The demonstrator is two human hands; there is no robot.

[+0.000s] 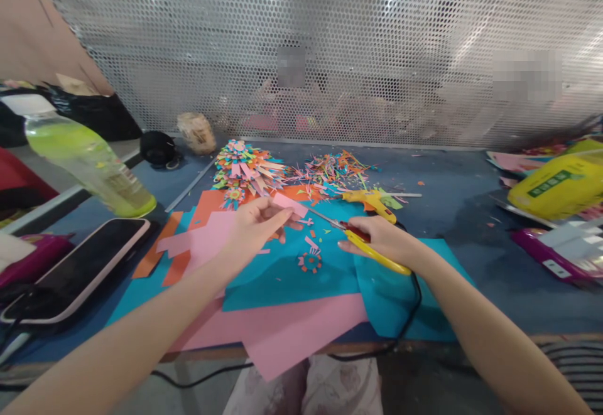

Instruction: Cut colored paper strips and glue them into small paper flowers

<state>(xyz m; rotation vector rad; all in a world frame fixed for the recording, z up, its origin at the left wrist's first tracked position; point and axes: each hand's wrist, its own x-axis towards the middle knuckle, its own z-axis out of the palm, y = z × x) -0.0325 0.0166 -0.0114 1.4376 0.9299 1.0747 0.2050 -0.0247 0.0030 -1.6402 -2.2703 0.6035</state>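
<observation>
My left hand (257,223) pinches a small pink paper strip (289,204) above the teal paper sheet (287,274). My right hand (386,239) is closed round the yellow-handled scissors (372,250), whose blades point left and meet the pink strip. Below the blades lie small pink and orange offcuts (311,261). Large pink paper sheets (292,330) hang over the table's near edge.
A pile of coloured paper flowers (245,173) and scraps (332,167) lies behind, with a yellow glue gun (370,201) and its black cord. A phone (78,267) and a green bottle (87,157) sit left. A yellow packet (558,186) is right. A perforated metal screen (301,51) closes the back.
</observation>
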